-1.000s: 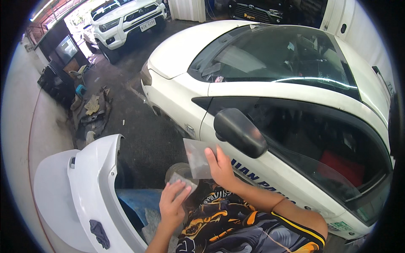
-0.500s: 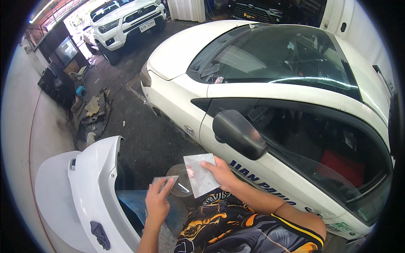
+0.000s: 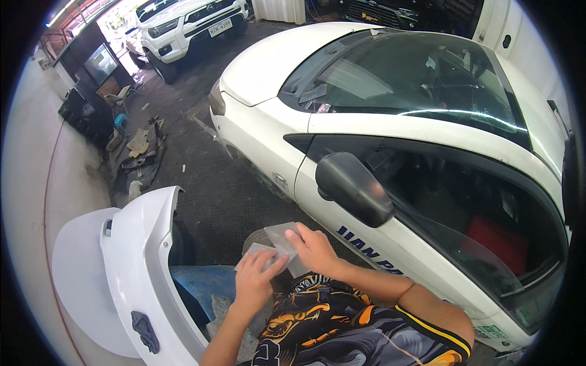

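My right hand (image 3: 314,250) grips a thin, flat greyish plate (image 3: 278,234) by its right edge, the thumb lying over its face. From the left, my left hand (image 3: 251,283) pinches a smaller translucent flat spreader (image 3: 246,254) between its fingers and holds it against or just over the plate. The fingers and spreader cover part of the plate, so what lies on its face is hard to make out. Both hands are above a round can-like container (image 3: 259,236), which the plate partly hides.
A white bumper (image 3: 140,244) stands at the left, with a dark cloth (image 3: 144,332) on it. Blue material (image 3: 207,287) lies beside it. On the right is a white car (image 3: 262,131) with a black side mirror (image 3: 354,189). Scraps (image 3: 141,149) litter the floor by the wall.
My left hand has moved right and brought the spreader to the plate. The plate, which showed a pinkish blob, is now tilted. The view has shifted slightly.
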Demonstrator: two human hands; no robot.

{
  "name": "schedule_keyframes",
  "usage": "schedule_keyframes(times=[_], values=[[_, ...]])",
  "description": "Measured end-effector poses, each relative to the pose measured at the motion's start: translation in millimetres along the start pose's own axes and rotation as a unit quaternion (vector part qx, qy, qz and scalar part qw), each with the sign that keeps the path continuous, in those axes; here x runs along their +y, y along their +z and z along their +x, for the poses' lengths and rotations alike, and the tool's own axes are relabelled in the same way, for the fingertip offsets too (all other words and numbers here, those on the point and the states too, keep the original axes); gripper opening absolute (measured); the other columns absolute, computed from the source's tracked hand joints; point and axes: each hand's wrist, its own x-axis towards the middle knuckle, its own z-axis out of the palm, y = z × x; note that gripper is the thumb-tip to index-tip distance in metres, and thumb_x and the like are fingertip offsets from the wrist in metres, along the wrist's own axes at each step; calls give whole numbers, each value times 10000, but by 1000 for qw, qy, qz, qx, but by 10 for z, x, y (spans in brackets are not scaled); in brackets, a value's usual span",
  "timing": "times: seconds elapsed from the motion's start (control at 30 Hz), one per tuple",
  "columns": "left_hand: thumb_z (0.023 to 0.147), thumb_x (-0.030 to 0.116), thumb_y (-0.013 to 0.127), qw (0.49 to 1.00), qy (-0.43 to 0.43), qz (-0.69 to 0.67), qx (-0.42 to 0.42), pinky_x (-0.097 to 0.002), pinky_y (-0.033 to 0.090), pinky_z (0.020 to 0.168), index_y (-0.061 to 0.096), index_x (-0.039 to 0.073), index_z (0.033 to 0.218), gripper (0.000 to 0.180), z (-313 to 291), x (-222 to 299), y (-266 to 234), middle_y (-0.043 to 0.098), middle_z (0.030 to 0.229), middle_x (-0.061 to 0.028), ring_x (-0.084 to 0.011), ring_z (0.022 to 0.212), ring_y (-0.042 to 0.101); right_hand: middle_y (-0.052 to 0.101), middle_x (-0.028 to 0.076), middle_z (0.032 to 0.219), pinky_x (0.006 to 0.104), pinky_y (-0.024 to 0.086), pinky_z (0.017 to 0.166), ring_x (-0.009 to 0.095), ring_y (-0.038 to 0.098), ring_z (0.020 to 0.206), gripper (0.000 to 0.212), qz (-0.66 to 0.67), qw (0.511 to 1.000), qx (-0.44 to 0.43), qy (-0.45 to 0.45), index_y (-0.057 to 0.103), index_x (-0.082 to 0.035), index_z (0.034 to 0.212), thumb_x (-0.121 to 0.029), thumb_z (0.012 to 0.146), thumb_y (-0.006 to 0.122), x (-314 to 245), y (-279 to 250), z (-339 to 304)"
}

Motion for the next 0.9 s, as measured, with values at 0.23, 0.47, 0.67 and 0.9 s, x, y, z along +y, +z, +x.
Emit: schedule_keyframes(times=[0.23, 0.47, 0.67, 0.9], values=[[763, -29, 648, 998, 22, -10, 51, -586, 452, 1100, 664, 226, 1375, 663, 43, 65, -388, 618, 1367, -88, -327, 1349, 560, 730, 180, 1057, 397, 548, 841, 283, 724, 967, 345, 223, 960, 160, -63, 614, -2, 1226, -314, 1090, 557, -49, -152, 263], [794, -27, 625, 995, 5, -36, 95, -610, 453, 1107, 601, 165, 1460, 693, 66, 30, -139, 574, 1406, -156, -409, 1377, 530, 709, 129, 1187, 430, 584, 945, 242, 709, 1062, 338, 529, 804, -75, 263, 599, -25, 1299, -242, 1043, 639, 69, -2, 233], [752, -55, 633, 989, -25, 114, 90, -638, 465, 1062, 646, 228, 1399, 707, -87, -341, -245, 631, 1330, -85, -331, 1300, 599, 714, 120, 1150, 373, 597, 895, 206, 715, 1033, 261, 418, 889, -62, 174, 595, 8, 1262, -161, 1063, 593, 183, -3, 243], [739, -10, 671, 989, -67, 66, 111, -661, 422, 1079, 674, 269, 1335, 657, -14, -162, -134, 638, 1265, -19, -256, 1253, 591, 717, 119, 1123, 328, 547, 873, 167, 681, 998, 293, 231, 973, -25, 11, 599, 36, 1247, -203, 1079, 577, 168, 95, 281]])
